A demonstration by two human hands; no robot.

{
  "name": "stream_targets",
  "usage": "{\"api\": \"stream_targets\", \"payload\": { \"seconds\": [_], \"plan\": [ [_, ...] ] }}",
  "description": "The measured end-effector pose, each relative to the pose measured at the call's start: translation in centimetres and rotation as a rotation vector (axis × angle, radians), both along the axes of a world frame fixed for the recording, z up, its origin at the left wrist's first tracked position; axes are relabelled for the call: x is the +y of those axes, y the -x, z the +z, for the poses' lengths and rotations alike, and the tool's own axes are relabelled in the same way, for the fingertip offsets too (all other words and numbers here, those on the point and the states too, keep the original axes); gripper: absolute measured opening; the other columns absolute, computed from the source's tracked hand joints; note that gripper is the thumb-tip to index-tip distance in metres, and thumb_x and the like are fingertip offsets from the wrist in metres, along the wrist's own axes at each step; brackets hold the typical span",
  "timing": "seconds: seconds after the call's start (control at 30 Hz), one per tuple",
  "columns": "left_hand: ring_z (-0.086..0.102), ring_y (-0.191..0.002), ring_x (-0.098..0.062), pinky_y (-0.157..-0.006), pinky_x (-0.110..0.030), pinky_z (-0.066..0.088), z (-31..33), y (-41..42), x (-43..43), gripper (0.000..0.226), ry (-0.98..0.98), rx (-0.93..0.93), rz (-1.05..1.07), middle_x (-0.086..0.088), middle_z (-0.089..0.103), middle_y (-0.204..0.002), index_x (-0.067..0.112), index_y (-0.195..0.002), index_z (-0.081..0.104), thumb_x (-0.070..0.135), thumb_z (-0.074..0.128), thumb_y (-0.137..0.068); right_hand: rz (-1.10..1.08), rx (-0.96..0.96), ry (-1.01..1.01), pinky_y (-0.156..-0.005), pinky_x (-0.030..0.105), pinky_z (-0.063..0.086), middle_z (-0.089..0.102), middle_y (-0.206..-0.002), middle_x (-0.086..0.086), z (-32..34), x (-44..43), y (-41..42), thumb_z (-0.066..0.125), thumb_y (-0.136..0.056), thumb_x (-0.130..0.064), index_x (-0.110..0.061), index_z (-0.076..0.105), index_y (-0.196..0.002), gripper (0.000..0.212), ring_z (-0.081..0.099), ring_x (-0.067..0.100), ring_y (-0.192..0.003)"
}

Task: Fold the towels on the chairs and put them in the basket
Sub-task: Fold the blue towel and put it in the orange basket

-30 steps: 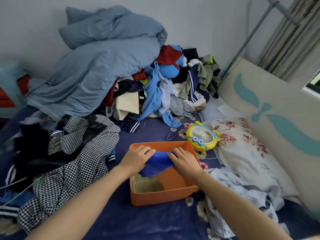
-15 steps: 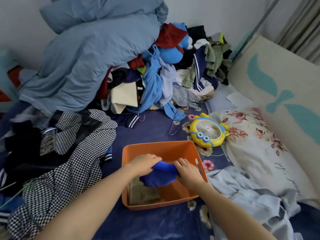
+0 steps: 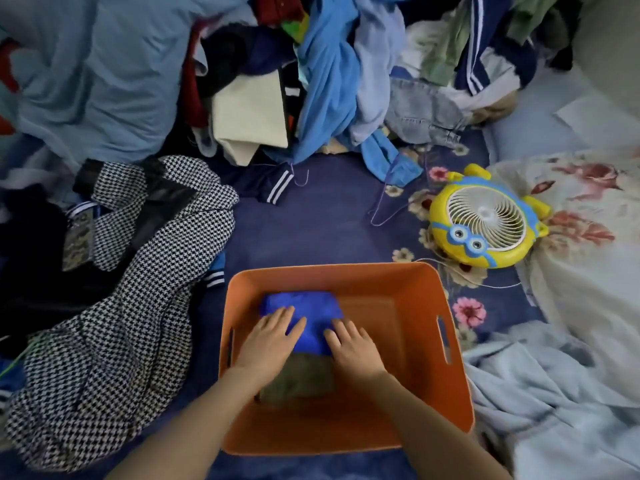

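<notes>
An orange plastic basket (image 3: pixel 408 282) sits on the dark blue bedspread in front of me. Inside it a folded blue towel (image 3: pixel 308 306) lies flat against the far left part of the bottom. A folded olive-brown towel (image 3: pixel 301 379) lies just in front of it, nearer to me. My left hand (image 3: pixel 268 341) presses flat on the blue towel's left side with straight fingers. My right hand (image 3: pixel 353 344) presses flat on its right side the same way.
A houndstooth garment (image 3: pixel 114 299) lies left of the basket. A yellow toy fan (image 3: pixel 485 220) sits to the far right, by a floral pillow (image 3: pixel 588 237). A pale blue blanket (image 3: pixel 554 393) lies right of the basket. A heap of clothes (image 3: pixel 311 81) fills the back.
Both hands lowered the blue towel from above the rim to the basket's bottom and now lie flat on it instead of gripping it. My view has tilted down.
</notes>
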State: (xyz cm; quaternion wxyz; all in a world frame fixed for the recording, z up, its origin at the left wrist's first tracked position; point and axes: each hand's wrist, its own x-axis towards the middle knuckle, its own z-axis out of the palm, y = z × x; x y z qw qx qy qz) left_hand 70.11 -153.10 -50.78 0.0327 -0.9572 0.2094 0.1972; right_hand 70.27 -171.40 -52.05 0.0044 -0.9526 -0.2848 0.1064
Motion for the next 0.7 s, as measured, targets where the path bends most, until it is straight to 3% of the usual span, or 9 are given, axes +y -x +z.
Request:
{"api": "stream_targets", "payload": {
  "seconds": [0.07,0.1,0.17,0.27,0.33,0.4,0.57,0.7],
  "plan": [
    [0.002,-0.145,-0.029,-0.117,-0.039,0.008,-4.1,0.8,0.8,0.068,-0.101,0.15,0.028,-0.017,-0.001,-0.157,0.016,-0.149,0.001,0.002,0.035,-0.093,-0.018,0.149,0.013,-0.078,0.029,0.052,0.063,-0.119,0.011,-3.5,0.9,-0.3,0.07,-0.072,-0.028,-0.015,0.067,-0.104,0.035,0.061,0.023,-0.109],
    [-0.001,-0.145,-0.03,-0.117,-0.039,0.005,-5.9,1.3,1.0,0.07,-0.129,0.209,0.037,-0.017,-0.005,-0.156,0.017,-0.149,-0.003,0.001,0.036,-0.093,0.006,0.277,0.036,-0.095,0.038,0.044,0.046,-0.138,0.017,-5.6,1.4,-0.2,0.061,-0.084,-0.022,-0.009,0.054,-0.123,0.042,0.044,0.028,-0.128],
    [-0.006,-0.144,-0.03,-0.118,-0.04,0.004,-7.8,2.2,0.8,0.076,-0.155,0.292,0.075,-0.017,-0.01,-0.156,0.018,-0.148,-0.008,0.002,0.041,-0.092,0.09,0.452,0.112,-0.109,0.049,0.024,0.017,-0.153,0.019,-7.9,1.7,0.1,0.042,-0.095,-0.014,-0.007,0.028,-0.139,0.047,0.014,0.034,-0.142],
    [-0.013,-0.143,-0.032,-0.117,-0.044,0.003,-9.7,3.8,0.2,0.079,-0.214,0.43,0.113,-0.017,-0.018,-0.154,0.019,-0.147,-0.013,0.013,0.045,-0.094,0.167,0.548,0.126,-0.114,0.048,0.016,0.007,-0.156,0.016,-10.3,1.7,1.2,0.046,-0.095,-0.034,-0.012,0.024,-0.142,0.057,0.005,0.033,-0.144],
    [-0.019,-0.141,-0.034,-0.116,-0.047,0.002,-10.3,4.7,-0.1,0.086,-0.258,0.487,0.126,-0.019,-0.024,-0.152,0.018,-0.146,-0.016,0.024,0.051,-0.092,0.201,0.561,0.107,-0.115,0.046,0.011,0.006,-0.157,0.014,-10.9,1.3,1.5,0.038,-0.092,-0.054,-0.017,0.027,-0.142,0.064,0.003,0.03,-0.144],
    [-0.025,-0.139,-0.036,-0.115,-0.049,0.0,-10.8,5.3,-0.4,0.092,-0.266,0.561,0.165,-0.02,-0.031,-0.149,0.017,-0.145,-0.019,0.034,0.053,-0.091,0.274,0.544,0.112,-0.116,0.045,0.008,0.006,-0.157,0.012,-11.0,1.1,1.4,0.027,-0.091,-0.063,-0.021,0.032,-0.142,0.066,0.001,0.028,-0.144],
    [-0.028,-0.138,-0.035,-0.115,-0.049,-0.003,-11.1,5.2,-0.6,0.09,-0.223,0.639,0.207,-0.018,-0.035,-0.147,0.02,-0.145,-0.02,0.054,0.043,-0.09,0.361,0.595,0.303,-0.116,0.046,0.0,-0.018,-0.156,0.007,-11.2,0.6,1.7,0.024,-0.095,-0.058,-0.029,0.007,-0.149,0.065,-0.018,0.023,-0.143],
    [-0.022,-0.141,-0.033,-0.115,-0.047,0.0,-10.1,4.5,-0.4,0.079,-0.169,0.631,0.239,-0.015,-0.027,-0.152,0.021,-0.149,-0.007,0.055,0.036,-0.092,0.34,0.585,0.402,-0.116,0.048,0.002,-0.019,-0.156,0.011,-9.5,1.5,2.0,0.033,-0.096,-0.051,-0.026,0.001,-0.15,0.067,-0.017,0.027,-0.143]
  ]
}}
